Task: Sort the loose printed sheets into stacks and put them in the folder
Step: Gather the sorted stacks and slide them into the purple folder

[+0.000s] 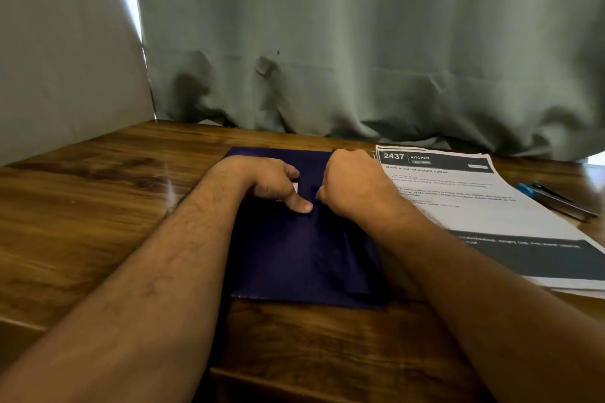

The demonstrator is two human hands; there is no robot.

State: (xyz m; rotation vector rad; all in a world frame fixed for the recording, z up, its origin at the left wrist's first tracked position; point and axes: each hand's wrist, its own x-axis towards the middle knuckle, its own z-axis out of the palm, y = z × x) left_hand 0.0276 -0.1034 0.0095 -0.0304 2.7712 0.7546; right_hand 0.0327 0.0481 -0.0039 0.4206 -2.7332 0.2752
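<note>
Both hands [262, 181] [352, 185] pinch the folder [294, 255] flap; printed sheets [484, 206] and pens [556, 199] lie right.

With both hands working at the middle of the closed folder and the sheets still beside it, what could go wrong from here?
1. The sheets overlap the table's right edge area beside the right forearm; a sweep of that arm could likely scatter them or push them off.
2. The pen lies right next to the sheets and might roll or get knocked away.
3. Both the left hand and right hand fumble at the folder's fastening; a slipped grip could crease it.
</note>
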